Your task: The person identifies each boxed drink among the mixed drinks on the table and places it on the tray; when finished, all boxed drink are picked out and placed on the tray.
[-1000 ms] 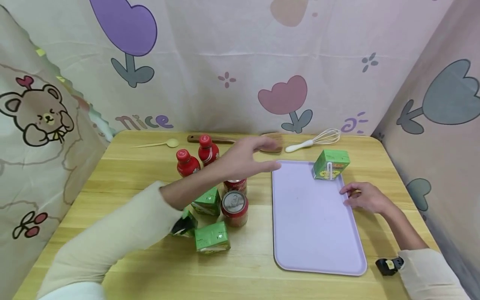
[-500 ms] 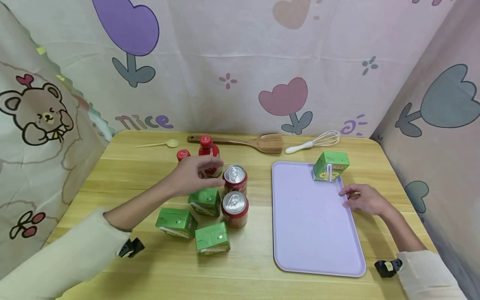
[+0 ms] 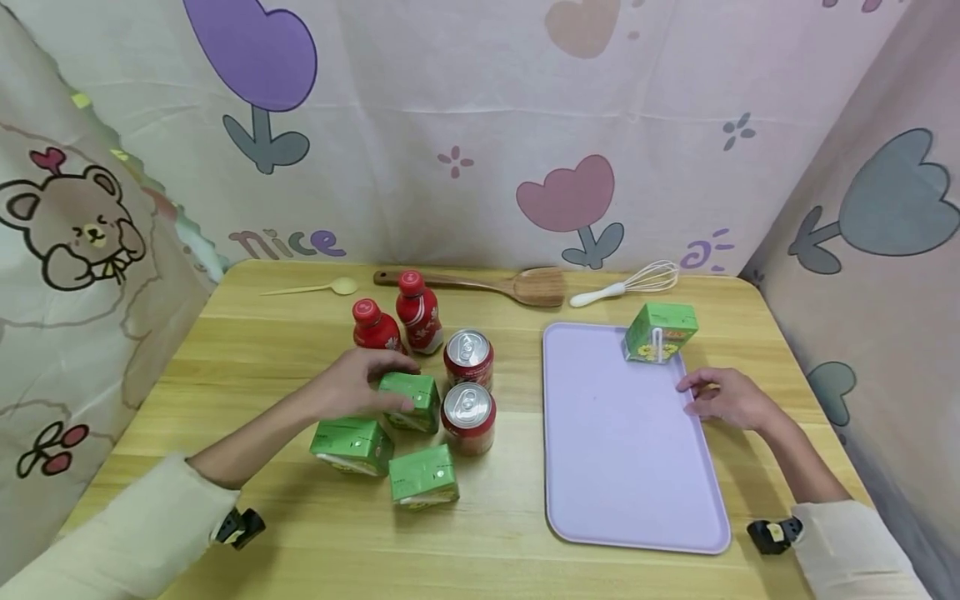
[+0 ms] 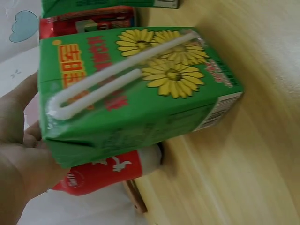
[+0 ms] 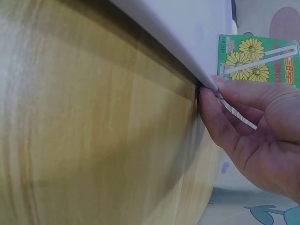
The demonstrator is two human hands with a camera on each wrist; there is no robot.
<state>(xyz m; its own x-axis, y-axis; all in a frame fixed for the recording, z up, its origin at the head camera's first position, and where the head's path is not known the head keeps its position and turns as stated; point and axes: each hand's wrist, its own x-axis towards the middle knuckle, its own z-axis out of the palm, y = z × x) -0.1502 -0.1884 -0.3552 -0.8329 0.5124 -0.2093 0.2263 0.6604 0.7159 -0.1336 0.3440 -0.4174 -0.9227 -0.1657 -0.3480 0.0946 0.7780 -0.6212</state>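
In the head view my left hand (image 3: 356, 385) reaches over a green drink carton (image 3: 412, 390), thumb across its near side and fingers behind it. Another green carton (image 3: 351, 443) stands just in front, its straw side facing the left wrist camera and covering part of that hand. A third carton (image 3: 424, 475) is to its right. Two red cans (image 3: 469, 417) stand right beside the gripped carton, two red bottles (image 3: 420, 312) behind. My right hand (image 3: 731, 398) pinches the right rim of the lilac tray (image 3: 630, 467) between thumb and fingers, as the right wrist view shows.
One more green carton (image 3: 660, 333) stands at the tray's far right corner. Along the back lie a yellow spoon (image 3: 341, 286), a wooden spatula (image 3: 536, 286) and a white whisk (image 3: 622, 287). Patterned cloth walls enclose the wooden table (image 3: 502, 533).
My left hand has swung back from above the tray's far left corner, over the bottles and cans, and come down around the middle carton. The right hand stays at the tray's rim.
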